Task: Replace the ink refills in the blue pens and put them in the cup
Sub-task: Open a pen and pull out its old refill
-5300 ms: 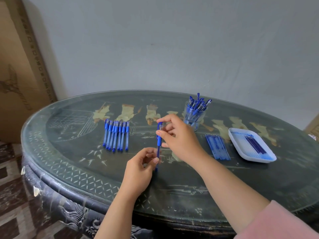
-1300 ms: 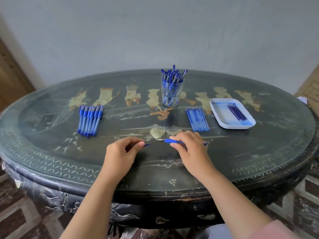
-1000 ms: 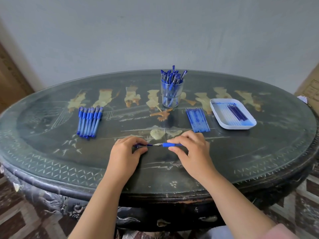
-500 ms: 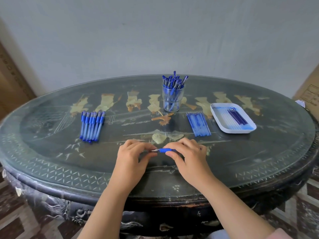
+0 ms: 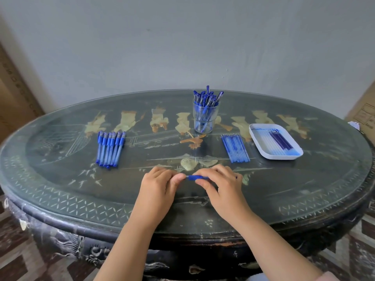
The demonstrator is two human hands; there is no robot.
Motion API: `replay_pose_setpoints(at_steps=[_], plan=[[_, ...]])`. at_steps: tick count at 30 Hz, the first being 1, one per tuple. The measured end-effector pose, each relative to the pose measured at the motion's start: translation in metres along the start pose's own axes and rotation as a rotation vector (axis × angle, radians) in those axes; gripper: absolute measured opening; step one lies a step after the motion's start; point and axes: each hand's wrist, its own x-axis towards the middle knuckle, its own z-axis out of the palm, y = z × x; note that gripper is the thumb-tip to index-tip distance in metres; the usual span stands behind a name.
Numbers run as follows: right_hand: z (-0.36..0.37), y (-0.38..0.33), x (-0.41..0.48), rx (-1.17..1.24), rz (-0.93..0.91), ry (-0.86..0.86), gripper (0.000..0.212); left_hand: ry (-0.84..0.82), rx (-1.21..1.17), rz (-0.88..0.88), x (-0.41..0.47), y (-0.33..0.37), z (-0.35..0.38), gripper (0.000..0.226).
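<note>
At lower centre the blue pen point(image 5: 195, 177) lies level between both hands: left hand point(image 5: 158, 187) pinching its tip end, right hand point(image 5: 221, 185) gripping the barrel. Best keep both parts in line while twisting — no forcing.

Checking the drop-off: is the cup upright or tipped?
Upright: the cup stands on its base, blue pens sticking up from its mouth.

Soft even daylight, wide-angle edge curvature
</note>
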Motion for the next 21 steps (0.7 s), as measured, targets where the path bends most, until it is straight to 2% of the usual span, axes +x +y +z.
replay_pose_setpoints(at_steps=[2,6,8,9,13,15,17,21], plan=[[-0.0001,0.0008,0.0004,0.013,0.004,0.01,0.023,-0.051,-0.069,-0.06,-0.0009,0.0014,-0.0016,0.038],[0.0002,0.0011,0.0002,-0.012,0.001,0.0,0.021,-0.047,-0.101,-0.032,0.0003,0.0037,-0.0009,0.011],[0.0003,0.0005,-0.0003,-0.027,-0.006,-0.003,0.021,-0.023,-0.074,-0.033,0.0,0.0048,-0.0018,0.043],[0.0,0.0002,-0.0002,-0.026,-0.006,-0.002,0.022,-0.042,-0.07,-0.053,0.0002,0.006,-0.0028,0.049],[-0.0009,0.0002,0.0004,-0.019,-0.003,0.009,0.024,-0.104,-0.125,-0.116,-0.0018,0.0066,-0.0042,0.04],[-0.0006,0.0001,0.0004,-0.03,-0.005,-0.001,0.024,-0.076,-0.101,-0.088,-0.0011,0.0059,-0.0032,0.017],[0.0,-0.0004,-0.0001,-0.048,-0.013,-0.006,0.024,-0.051,-0.103,-0.105,-0.0008,0.0061,-0.0038,0.029],[-0.0007,-0.0001,0.0002,-0.033,-0.011,0.017,0.024,-0.104,-0.169,-0.186,-0.0013,0.0103,-0.007,0.045]])
